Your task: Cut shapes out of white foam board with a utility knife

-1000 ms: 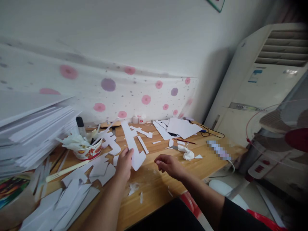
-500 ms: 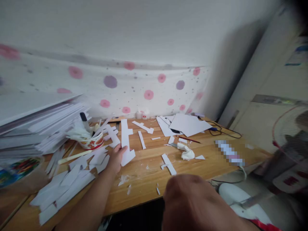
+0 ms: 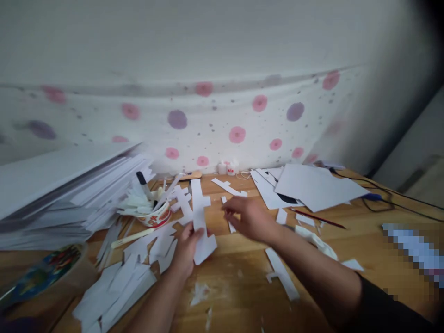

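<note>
My left hand (image 3: 187, 247) is closed on a long white card cut-out (image 3: 199, 215) with stepped side tabs, thumb on top, holding it over the table. My right hand (image 3: 249, 219) hovers to its right, fingers slightly apart and bent down, a little blurred, with nothing visible in them. Under its fingertips lies a narrow white strip (image 3: 231, 226), partly hidden by the hand. Beyond it rests another notched cut-out (image 3: 229, 188). Near my right forearm lies a white strip with a small hook (image 3: 282, 275). A crumpled white cloth or tissue (image 3: 317, 243) is partly covered by that forearm.
Stacked white boards (image 3: 69, 189) fill the left side. A paper bowl (image 3: 156, 217) holds scraps and a black-handled tool. White offcuts (image 3: 114, 291) and a round tub (image 3: 69, 273) lie nearer. At right are large white sheets (image 3: 315, 187), a dark red pencil (image 3: 319, 218) and black cables (image 3: 385, 194).
My right hand has moved from the table's front edge forward and left, over the narrow strip. The view has turned and come closer. My left hand still holds the cut-out.
</note>
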### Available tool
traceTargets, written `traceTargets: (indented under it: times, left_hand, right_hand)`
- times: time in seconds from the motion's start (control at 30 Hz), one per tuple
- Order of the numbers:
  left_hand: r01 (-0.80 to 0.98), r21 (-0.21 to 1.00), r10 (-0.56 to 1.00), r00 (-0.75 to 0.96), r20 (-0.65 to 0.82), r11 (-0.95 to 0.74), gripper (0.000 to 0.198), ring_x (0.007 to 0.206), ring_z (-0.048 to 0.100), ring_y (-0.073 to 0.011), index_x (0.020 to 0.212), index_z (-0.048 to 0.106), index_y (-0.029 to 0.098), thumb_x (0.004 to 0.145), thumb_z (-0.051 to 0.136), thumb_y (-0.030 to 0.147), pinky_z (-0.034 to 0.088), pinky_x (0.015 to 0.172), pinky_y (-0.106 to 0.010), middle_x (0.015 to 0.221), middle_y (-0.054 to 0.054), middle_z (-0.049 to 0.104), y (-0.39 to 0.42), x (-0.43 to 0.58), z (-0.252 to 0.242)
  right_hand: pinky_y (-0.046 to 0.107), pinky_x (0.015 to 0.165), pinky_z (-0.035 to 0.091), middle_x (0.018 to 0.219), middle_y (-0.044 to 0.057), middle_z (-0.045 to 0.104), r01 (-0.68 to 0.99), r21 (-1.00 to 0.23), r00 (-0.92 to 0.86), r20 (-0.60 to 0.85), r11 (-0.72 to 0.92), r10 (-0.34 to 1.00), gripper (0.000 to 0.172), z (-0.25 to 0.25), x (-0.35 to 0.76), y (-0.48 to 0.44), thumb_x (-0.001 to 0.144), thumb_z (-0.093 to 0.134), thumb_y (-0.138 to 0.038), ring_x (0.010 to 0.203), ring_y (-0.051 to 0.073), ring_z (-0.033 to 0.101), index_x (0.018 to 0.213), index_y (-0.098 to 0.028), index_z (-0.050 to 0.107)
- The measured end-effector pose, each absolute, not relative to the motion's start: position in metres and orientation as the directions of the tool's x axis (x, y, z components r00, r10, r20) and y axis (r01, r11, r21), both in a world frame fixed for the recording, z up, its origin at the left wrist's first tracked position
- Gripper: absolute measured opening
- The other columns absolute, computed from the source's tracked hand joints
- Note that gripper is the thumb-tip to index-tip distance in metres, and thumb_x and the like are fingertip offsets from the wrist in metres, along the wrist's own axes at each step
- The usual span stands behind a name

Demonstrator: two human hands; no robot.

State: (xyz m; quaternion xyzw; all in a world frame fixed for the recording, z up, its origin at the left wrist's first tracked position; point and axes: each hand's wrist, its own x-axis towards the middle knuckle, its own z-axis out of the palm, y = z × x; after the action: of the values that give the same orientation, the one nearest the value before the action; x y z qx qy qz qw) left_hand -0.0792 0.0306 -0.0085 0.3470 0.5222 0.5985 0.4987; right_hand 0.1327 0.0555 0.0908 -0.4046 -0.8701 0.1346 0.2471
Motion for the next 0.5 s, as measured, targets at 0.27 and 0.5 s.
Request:
traceTargets:
  times: [0.27,0.5]
  left_hand:
    - [-0.337,0.941,0.962,-0.261,-0.078,-0.016,0.040,0.060,0.063,-0.0187,0.101,0.060,0.017,0.068,0.074,0.035,0.049,0.056,-0.028,0.071,-0.003,0.072,0.030,-0.073,-0.004]
    - [-0.416,0.909,0.961,-0.244,-0.129,0.016,0.054,0.071,0.068,-0.0231,0.116,0.056,0.017,0.067,0.074,0.034,0.052,0.061,-0.031,0.086,-0.007,0.075,0.033,-0.076,-0.004]
  right_hand:
    - [0.043,0.086,0.052,0.123,0.009,0.057,0.932,-0.219,-0.283,0.056,0.288,0.957,0.033,0.017,0.144,0.215,0.093,0.057,-0.034,0.103,0.022,0.060,0.121,-0.017,0.055]
    - [0.043,0.085,0.052,0.121,0.009,0.058,0.958,-0.132,-0.264,-0.052,0.255,0.963,0.033,-0.001,0.144,0.239,0.093,0.057,-0.034,0.102,0.022,0.060,0.121,-0.017,0.056]
